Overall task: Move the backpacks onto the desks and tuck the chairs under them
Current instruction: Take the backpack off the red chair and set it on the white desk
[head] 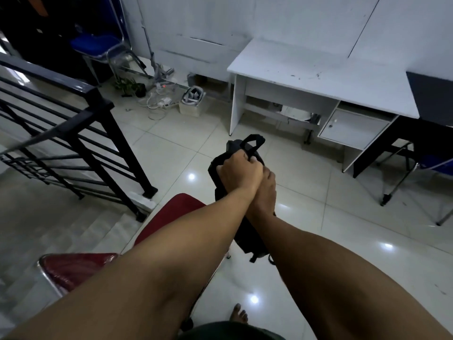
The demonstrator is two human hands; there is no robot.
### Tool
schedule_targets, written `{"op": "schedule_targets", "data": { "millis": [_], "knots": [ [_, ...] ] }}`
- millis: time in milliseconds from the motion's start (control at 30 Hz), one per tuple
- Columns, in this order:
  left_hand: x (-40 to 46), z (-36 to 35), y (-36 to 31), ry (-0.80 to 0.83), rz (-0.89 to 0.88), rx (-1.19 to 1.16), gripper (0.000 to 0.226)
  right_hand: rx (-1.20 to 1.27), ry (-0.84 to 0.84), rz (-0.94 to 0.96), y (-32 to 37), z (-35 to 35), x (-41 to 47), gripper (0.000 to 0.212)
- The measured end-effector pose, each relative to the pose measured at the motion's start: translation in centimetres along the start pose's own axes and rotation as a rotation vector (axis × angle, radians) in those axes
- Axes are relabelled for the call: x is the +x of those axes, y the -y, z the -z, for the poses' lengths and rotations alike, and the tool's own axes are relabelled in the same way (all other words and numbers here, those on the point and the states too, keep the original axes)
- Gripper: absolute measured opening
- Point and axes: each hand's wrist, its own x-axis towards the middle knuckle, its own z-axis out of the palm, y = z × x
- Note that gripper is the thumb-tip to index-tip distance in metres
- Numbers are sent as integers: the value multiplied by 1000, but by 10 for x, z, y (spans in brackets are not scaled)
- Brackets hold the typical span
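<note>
A black backpack (247, 231) hangs in the air in front of me, above the tiled floor. My left hand (239, 171) is closed on its top near the carry loop, and my right hand (266, 190) grips it just beside and under the left. Both arms cover much of the bag. A red chair (81, 268) stands right below my left arm. The white desk (318, 77) stands ahead against the wall, its top bare. A black desk (431, 94) adjoins it on the right, with a blue chair (434, 163) partly under it.
A black stair railing (81, 133) and steps down lie to my left. Another blue chair (98, 42) stands far left. Cables, a power strip and a small box (191, 101) clutter the floor by the wall. My bare foot (239, 315) shows below.
</note>
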Motion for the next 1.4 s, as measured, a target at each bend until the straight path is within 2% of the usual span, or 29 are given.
{"op": "schedule_targets", "data": {
  "millis": [133, 167, 233, 300, 367, 400, 500, 567, 700, 800, 900, 1033, 1100, 1200, 1400],
  "knots": [
    [11, -32, -15, 10, -72, -33, 22, 27, -28, 53, -16, 44, 37, 9],
    [14, -36, -15, 39, -112, -23, 24, 36, -34, 45, -19, 55, 43, 8],
    [18, -40, -15, 78, -297, 25, 27, 37, -64, 14, -27, 73, 57, 21],
    [23, -33, -12, 31, -452, 28, 23, 17, -88, -23, -36, 87, 69, 35],
    [36, -27, -5, -26, -416, 4, 13, 29, -90, -32, -46, 97, 83, 40],
    [45, -26, 1, -2, -374, 34, 20, 40, -90, -25, -50, 101, 90, 40],
    [70, -33, 4, 255, -268, 47, 56, 62, -92, 7, -59, 114, 107, 37],
    [82, -43, -7, 361, -215, -69, 65, 47, -100, 22, -65, 124, 118, 36],
    [96, -63, -38, 520, -175, -135, 39, 23, -123, 23, -80, 138, 139, 33],
    [110, -82, -53, 594, -233, -75, 36, 10, -140, 27, -92, 145, 159, 31],
    [125, -105, -64, 535, -406, 44, 36, -1, -128, 7, -106, 156, 182, 32],
    [123, -134, -79, 351, -587, 107, 13, -36, -63, -5, -119, 170, 199, 36],
    [126, -153, -99, 333, -588, 43, 15, -19, -95, -15, -123, 182, 219, 35],
    [130, -169, -130, 347, -470, -70, 15, -9, -111, 3, -126, 199, 242, 35],
    [138, -203, -201, 171, -560, 9, 16, 11, -181, 6, -141, 242, 298, 40]
  ]
}}
